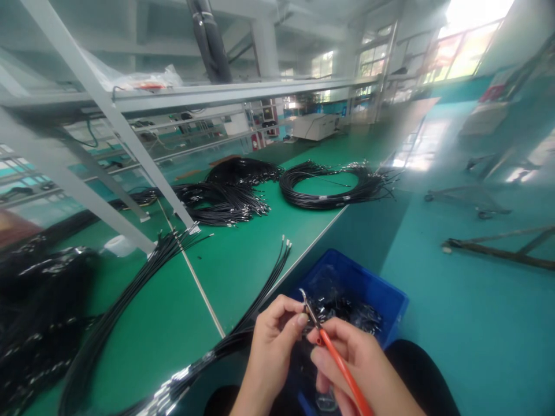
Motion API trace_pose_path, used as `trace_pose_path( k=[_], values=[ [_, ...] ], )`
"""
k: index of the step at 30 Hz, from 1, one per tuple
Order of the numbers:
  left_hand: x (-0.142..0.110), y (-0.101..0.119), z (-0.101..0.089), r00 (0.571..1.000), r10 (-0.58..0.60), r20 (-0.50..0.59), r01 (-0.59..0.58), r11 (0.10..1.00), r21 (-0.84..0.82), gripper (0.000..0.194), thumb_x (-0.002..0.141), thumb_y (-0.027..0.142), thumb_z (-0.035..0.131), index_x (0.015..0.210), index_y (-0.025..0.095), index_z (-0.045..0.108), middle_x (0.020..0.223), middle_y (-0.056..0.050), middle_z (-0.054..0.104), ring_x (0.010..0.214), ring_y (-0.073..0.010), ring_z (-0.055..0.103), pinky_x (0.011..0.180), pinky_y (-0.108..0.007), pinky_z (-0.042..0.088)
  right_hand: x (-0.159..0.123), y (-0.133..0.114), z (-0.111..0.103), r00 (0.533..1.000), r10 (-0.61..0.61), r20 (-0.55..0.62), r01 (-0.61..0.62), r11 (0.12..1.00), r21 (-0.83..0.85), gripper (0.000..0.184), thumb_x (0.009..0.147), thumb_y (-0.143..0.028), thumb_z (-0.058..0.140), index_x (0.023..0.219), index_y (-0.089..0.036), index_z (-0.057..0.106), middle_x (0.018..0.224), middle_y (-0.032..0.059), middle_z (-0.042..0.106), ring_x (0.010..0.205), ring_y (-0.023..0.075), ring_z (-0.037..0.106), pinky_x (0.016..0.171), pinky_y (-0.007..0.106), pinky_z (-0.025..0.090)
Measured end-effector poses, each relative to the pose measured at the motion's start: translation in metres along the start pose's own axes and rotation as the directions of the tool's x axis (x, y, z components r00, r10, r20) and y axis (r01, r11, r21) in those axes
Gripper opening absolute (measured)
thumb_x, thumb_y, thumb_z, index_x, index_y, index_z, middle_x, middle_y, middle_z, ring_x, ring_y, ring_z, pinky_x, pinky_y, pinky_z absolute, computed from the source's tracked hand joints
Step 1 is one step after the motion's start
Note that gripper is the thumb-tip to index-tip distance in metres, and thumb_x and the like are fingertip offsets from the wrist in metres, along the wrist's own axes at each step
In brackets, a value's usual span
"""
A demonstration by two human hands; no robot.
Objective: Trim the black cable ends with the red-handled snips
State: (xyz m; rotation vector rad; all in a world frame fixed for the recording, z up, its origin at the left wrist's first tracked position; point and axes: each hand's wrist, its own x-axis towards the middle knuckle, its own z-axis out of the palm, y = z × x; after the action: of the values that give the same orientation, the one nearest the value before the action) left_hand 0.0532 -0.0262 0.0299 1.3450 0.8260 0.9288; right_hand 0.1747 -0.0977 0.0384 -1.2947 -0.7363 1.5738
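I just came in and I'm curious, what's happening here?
A person is working with both hands. The right hand holds an orange-handled tool. The left hand has its thumb and finger pinched together beside the tool's metal tip; anything between them is too small to make out. Below the hands is a blue bin with clear plastic and dark pieces inside. On the green table lie bundles of black cables, including a round coil.
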Motion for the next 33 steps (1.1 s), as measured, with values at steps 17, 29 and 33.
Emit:
trace_pose_path(
  k=[17,29,33],
  values=[
    [-0.002,-0.004,0.005,0.99,0.13,-0.06,-0.114,0.967,0.227,0.006,0.079,0.018,0.061,0.074,0.018,0.064,0.072,0.0,0.061,0.068,-0.0146,0.055,0.065,-0.023,0.043,0.002,0.002,-0.012,0.995,0.003,0.097,-0.006,1.0,0.023,0.042,0.067,-0.049,0.068,0.086,-0.016,0.051,0.053,-0.0013,0.062,0.024,0.0011,0.035,0.029,0.014,0.025],
    [-0.001,-0.007,0.005,0.986,0.151,-0.077,-0.115,0.93,0.349,0.006,0.078,0.016,0.058,0.075,0.018,0.063,0.071,0.0,0.06,0.066,-0.0153,0.054,0.061,-0.023,0.042,0.001,0.013,-0.014,1.0,-0.017,0.016,0.019,0.992,-0.127,0.02,0.065,-0.027,0.07,0.074,-0.018,0.053,0.045,-0.0063,0.055,0.035,0.0066,0.045,0.04,0.017,0.033],
    [-0.001,-0.002,0.007,0.988,0.149,-0.047,-0.115,0.899,0.422,0.007,0.079,0.017,0.057,0.074,0.018,0.061,0.07,0.0,0.059,0.066,-0.0155,0.055,0.062,-0.024,0.042,0.0,0.015,-0.016,0.967,-0.204,-0.151,0.187,0.975,-0.12,0.024,0.059,-0.017,0.071,0.08,-0.017,0.059,0.056,-0.005,0.056,0.05,0.0104,0.051,0.05,0.021,0.039]
  ],
)
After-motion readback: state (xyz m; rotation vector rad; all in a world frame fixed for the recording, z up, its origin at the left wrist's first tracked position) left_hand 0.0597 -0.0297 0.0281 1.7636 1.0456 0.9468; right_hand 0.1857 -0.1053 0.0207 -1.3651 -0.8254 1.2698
